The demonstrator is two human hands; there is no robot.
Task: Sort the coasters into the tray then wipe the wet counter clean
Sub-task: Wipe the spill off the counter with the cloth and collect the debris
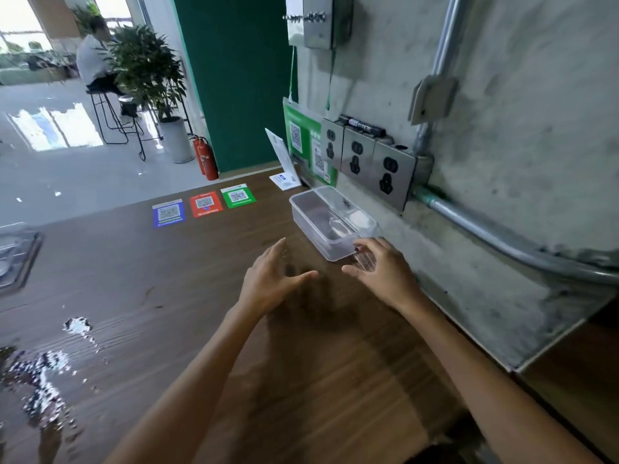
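Note:
A clear plastic tray [303, 212] stands on the wooden counter [187, 283] against the concrete wall. Two clear coasters [348, 221] lie inside it, hard to make out. My right hand [382, 272] is at the tray's near corner, its fingers and thumb curled round another clear coaster [364, 261]. My left hand [271, 279] hovers just left of it above the counter, fingers straight and holding nothing. A puddle of water [43, 380] spreads over the counter at the lower left.
Three coloured QR stickers [204, 204] lie flat on the counter beyond the hands. Wall sockets [368, 159], a metal pipe [485, 229] and a sign stand [284, 162] line the wall. A metal tray [16, 256] sits at the left edge. A person sits far off.

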